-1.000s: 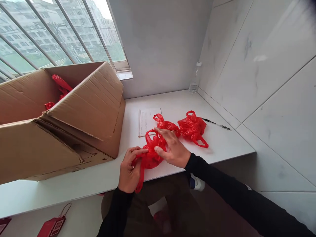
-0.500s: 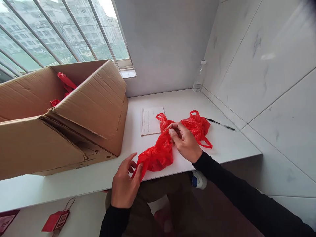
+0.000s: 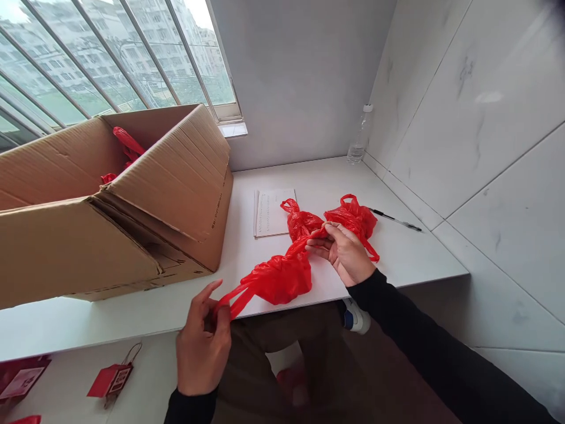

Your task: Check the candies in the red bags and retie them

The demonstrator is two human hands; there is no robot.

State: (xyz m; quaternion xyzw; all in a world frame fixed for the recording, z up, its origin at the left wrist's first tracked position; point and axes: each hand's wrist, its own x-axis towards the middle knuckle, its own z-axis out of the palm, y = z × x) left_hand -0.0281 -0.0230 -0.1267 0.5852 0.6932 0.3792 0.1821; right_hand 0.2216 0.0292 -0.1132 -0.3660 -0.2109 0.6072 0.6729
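Observation:
A red plastic bag (image 3: 282,281) with something bulky inside rests at the table's front edge, stretched between my two hands. My left hand (image 3: 203,335) grips one looped handle at the lower left, its index finger sticking out. The other handle is drawn to the upper right, pinched by my right hand (image 3: 344,250) between thumb and fingers. Just behind lies a second red plastic bag (image 3: 302,224), gathered at its neck with a loop on top. Beside my right hand sits a third red plastic bag (image 3: 353,217), partly covered by that hand. What the bags contain is hidden.
A large open cardboard box (image 3: 168,194) with red bags (image 3: 128,144) inside stands at the left. Papers (image 3: 274,212) lie behind the bags, a pen (image 3: 395,219) to the right. A clear bottle (image 3: 359,135) stands in the back corner. A small red paper bag (image 3: 110,380) is below the table.
My hands have moved apart, the left down and leftward, the right slightly rightward. The bag's handles are now pulled out long and taut. The view has shifted slightly.

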